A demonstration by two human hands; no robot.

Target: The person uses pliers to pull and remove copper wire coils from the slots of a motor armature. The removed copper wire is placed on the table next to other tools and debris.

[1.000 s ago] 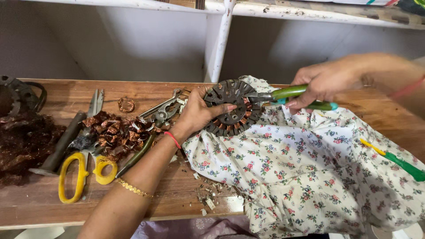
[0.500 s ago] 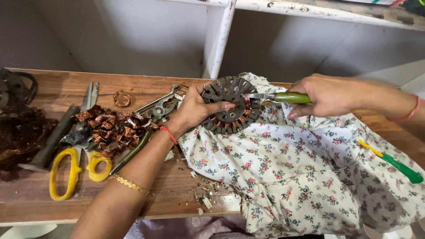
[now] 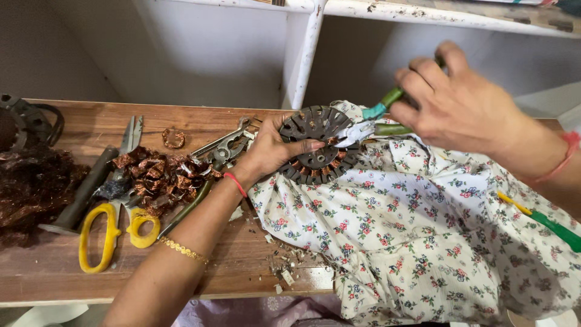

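On floral cloth (image 3: 417, 236): left hand (image 3: 272, 151) steadies round slotted stator (image 3: 318, 144).

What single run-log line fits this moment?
left hand: holds motor core | right hand: grips green pliers at core | under: floral cloth

Soft, even daylight fills the head view, brightest on the white shelf wall (image 3: 230, 54) and the floral cloth (image 3: 423, 230). Shadows are faint, pooling under the shelf and at the dim left edge. The right hand (image 3: 454, 103) shows slight motion blur; wide-angle distortion bends the wooden table (image 3: 54, 284) edges.
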